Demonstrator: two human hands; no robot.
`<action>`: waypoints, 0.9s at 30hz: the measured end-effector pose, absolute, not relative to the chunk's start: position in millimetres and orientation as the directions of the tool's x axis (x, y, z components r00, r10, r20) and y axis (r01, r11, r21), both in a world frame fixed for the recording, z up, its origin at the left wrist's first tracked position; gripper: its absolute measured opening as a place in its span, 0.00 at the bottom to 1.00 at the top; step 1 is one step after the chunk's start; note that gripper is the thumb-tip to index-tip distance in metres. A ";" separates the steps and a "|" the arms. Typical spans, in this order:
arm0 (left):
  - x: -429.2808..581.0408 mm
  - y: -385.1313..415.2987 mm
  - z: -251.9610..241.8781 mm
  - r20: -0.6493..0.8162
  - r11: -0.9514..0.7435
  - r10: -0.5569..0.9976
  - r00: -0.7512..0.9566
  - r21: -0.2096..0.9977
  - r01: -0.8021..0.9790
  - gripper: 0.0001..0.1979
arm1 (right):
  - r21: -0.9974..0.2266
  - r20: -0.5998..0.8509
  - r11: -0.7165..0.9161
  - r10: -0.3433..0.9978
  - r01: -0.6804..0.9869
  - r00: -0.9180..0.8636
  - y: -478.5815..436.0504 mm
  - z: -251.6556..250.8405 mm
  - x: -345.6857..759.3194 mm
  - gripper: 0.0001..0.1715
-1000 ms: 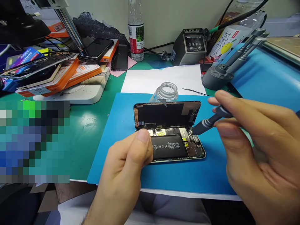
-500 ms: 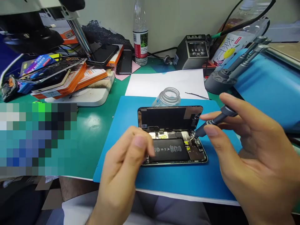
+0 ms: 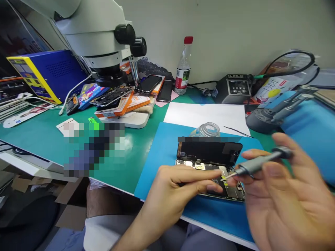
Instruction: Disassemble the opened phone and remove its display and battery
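Note:
An opened smartphone [image 3: 232, 191] lies on the blue mat [image 3: 157, 164], its screen [image 3: 209, 152] propped up along the far edge. In my right hand [image 3: 290, 195] a grey precision screwdriver [image 3: 256, 164] is held by thumb and fingers, slanting down to the left. Its thin tip is over the phone's inside, near a small yellow part. My left hand [image 3: 180, 190] reaches across the battery, covering much of it. Its thumb and index finger stretch toward the screwdriver tip with a gap between them; nothing can be made out there.
Behind the phone stand a clear jar [image 3: 208, 129] and a white sheet [image 3: 206, 113]. A screwdriver stand [image 3: 264, 118] is at the right, near a black device [image 3: 231, 90]. A microscope [image 3: 104, 45] overhangs stacked phones and boxes at left. A bottle [image 3: 182, 76] stands by the wall.
The view has swung left and up. The screwdriver has been raised and tilted flatter, its tip now visible. My left hand has moved to the tip, its curled fingers now stretched out.

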State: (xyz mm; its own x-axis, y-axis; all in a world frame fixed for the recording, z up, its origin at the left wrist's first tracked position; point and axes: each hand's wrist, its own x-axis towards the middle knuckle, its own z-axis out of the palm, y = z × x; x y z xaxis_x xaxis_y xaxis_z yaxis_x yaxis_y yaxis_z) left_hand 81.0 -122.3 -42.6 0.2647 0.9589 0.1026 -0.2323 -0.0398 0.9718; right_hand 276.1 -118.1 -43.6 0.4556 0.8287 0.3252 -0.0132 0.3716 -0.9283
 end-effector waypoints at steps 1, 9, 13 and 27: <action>81.1 -122.6 -42.8 0.096 -0.032 0.962 0.255 0.969 -0.244 0.10 | -0.939 0.270 0.337 0.850 -0.072 0.452 -121.8 -36.6 260.5 0.31; 79.8 -126.5 -42.8 0.129 -0.063 0.953 0.275 0.970 -0.235 0.13 | -0.949 0.288 0.315 0.851 0.012 0.440 -133.6 -34.0 239.7 0.31; 78.7 -126.0 -43.7 0.160 -0.118 0.950 0.267 0.979 -0.165 0.13 | -0.954 0.270 0.300 0.853 0.004 0.446 -133.7 -35.5 239.4 0.30; 77.2 -126.1 -44.4 0.149 -0.100 0.939 0.310 0.981 -0.167 0.13 | -0.960 0.243 0.278 0.886 -0.033 0.395 -132.8 -37.3 242.1 0.31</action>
State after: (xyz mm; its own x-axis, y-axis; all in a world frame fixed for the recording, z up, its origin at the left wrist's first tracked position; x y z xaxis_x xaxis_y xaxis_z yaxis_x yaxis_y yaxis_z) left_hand 77.2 -126.1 -44.4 0.3104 0.9389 0.1486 -0.1670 -0.1000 0.9809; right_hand 242.1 -132.8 -37.3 0.3953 0.8858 0.2429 -0.0331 0.2780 -0.9600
